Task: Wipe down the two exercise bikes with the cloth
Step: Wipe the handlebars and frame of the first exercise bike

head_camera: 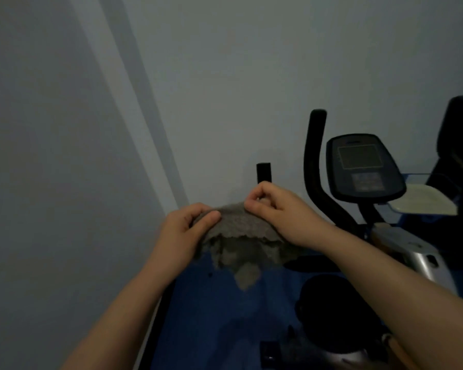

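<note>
Both your left hand (181, 232) and right hand (274, 209) pinch the cloth (241, 241) spread out; next, probably wipe the bike (364, 166).

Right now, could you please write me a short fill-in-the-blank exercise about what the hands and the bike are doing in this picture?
1. Both hands, the left hand and the right hand, hold a grey ____.
2. The cloth is held in the air and touches ____ part of the bike.
3. The bike's console lies to the ____ of the hands.
4. The floor below the cloth is ____ in colour.

Missing words: cloth; no; right; blue
</note>
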Motion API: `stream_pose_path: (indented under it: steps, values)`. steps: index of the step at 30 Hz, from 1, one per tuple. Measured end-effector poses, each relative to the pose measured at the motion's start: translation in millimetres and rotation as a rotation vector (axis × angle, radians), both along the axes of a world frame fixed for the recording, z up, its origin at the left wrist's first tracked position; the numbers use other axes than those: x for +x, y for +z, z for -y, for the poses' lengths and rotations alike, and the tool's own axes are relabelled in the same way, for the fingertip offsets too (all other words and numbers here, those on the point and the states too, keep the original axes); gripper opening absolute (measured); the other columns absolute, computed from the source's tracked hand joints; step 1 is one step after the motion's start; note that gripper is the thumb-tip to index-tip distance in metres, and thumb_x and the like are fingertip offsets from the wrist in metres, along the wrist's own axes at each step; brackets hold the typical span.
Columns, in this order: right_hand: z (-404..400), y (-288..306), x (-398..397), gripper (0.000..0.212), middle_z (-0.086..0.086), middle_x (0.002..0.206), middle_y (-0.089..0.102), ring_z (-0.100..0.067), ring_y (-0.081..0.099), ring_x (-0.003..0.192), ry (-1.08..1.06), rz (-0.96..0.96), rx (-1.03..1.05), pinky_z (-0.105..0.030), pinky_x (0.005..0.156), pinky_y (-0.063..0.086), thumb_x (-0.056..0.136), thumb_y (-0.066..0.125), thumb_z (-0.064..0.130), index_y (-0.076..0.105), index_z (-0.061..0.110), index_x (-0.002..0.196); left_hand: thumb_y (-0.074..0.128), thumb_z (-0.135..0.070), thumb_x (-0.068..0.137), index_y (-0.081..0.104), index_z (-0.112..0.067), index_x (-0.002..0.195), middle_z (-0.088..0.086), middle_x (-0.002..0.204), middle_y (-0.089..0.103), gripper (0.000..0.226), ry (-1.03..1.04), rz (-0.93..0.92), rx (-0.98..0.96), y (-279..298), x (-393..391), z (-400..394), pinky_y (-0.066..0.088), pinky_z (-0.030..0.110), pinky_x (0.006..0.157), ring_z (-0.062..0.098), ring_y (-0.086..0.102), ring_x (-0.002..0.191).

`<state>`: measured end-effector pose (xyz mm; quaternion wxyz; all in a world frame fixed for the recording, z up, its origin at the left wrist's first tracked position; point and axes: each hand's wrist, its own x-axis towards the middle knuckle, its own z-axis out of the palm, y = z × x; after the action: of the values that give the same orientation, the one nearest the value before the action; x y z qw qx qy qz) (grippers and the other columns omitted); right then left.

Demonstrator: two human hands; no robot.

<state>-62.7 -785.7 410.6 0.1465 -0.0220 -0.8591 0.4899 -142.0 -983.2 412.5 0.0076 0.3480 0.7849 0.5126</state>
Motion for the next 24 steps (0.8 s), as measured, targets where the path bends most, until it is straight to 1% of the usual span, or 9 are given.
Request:
stream_pose_path:
  steps: [5,7,9,13,15,17,20,22,24]
  values:
    - [19,5,3,0.059,0.002,0.092,0.065,-0.015,0.062,0.089,0.082,0.146,0.041,-0.04,0.09,0.048,0.076,0.039,0.08,0.061,0.027,0.092,0.059,-0.01,0.093,0.069,-0.007,0.077,-0.003,0.064,0.064,0.02,0.022,0.077,0.07,-2,-3,24,0.043,0.018,0.055,0.003,0.055,0.059]
    - [27,6,4,0.061,0.022,0.095,0.062,-0.005,0.058,0.098,0.094,0.167,0.003,-0.035,0.098,0.043,0.067,0.03,0.093,0.061,0.045,0.088,0.056,-0.011,0.095,0.068,-0.003,0.081,0.012,0.072,0.066,0.02,0.018,0.069,0.094,-3,-8,33,0.046,0.026,0.061,0.01,0.058,0.066]
    - [36,8,4,0.059,0.028,0.098,0.061,0.001,0.056,0.103,0.058,0.171,-0.06,-0.028,0.101,0.039,0.062,0.03,0.097,0.061,0.053,0.087,0.055,-0.011,0.095,0.067,-0.001,0.084,0.018,0.08,0.066,0.019,-0.011,0.048,0.093,-1,-13,43,0.047,0.03,0.066,0.014,0.059,0.072]
    - [61,5,-4,0.059,0.009,0.092,0.067,-0.008,0.062,0.091,0.077,0.168,-0.27,-0.033,0.094,0.046,0.087,0.033,0.07,0.068,0.023,0.096,0.056,-0.024,0.09,0.072,-0.008,0.082,0.0,0.076,0.07,0.024,-0.133,0.126,0.071,7,-25,77,0.049,0.019,0.066,0.005,0.063,0.072]
    - [76,4,-8,0.046,0.006,0.081,0.063,-0.009,0.059,0.08,0.075,0.162,-0.291,-0.029,0.082,0.048,0.099,0.034,0.049,0.068,0.02,0.09,0.048,-0.038,0.088,0.077,-0.013,0.082,-0.007,0.08,0.075,0.039,-0.185,0.296,0.052,11,-31,99,0.048,0.011,0.064,0.002,0.068,0.073]
    - [92,2,-12,0.034,0.007,0.077,0.057,-0.007,0.055,0.075,0.066,0.171,-0.202,-0.023,0.075,0.045,0.103,0.037,0.032,0.067,0.021,0.09,0.043,-0.039,0.095,0.078,-0.006,0.083,0.001,0.084,0.076,0.049,-0.182,0.403,-0.003,6,-40,115,0.049,0.01,0.063,0.008,0.071,0.076]
    - [118,-7,-16,0.023,0.009,0.082,0.057,0.001,0.05,0.076,0.07,0.162,-0.052,-0.015,0.072,0.04,0.101,0.044,0.009,0.064,0.018,0.094,0.055,-0.024,0.096,0.076,0.0,0.085,0.013,0.081,0.074,0.033,-0.165,0.387,-0.107,-11,-47,128,0.051,0.014,0.06,0.015,0.068,0.07]
    - [134,-13,-17,0.02,0.009,0.088,0.058,0.007,0.051,0.078,0.058,0.16,-0.013,-0.012,0.074,0.039,0.1,0.044,0.007,0.063,0.014,0.098,0.063,-0.016,0.091,0.072,-0.004,0.095,0.012,0.084,0.072,0.016,-0.265,0.372,-0.198,-20,-50,137,0.052,0.017,0.064,0.015,0.065,0.074]
    - [145,-17,-16,0.018,0.012,0.087,0.057,0.012,0.05,0.076,0.038,0.166,0.003,-0.008,0.073,0.039,0.101,0.045,0.009,0.063,0.011,0.102,0.066,-0.016,0.089,0.071,-0.011,0.106,0.007,0.088,0.071,0.019,-0.4,0.34,-0.34,-27,-56,148,0.051,0.018,0.071,0.011,0.064,0.079]
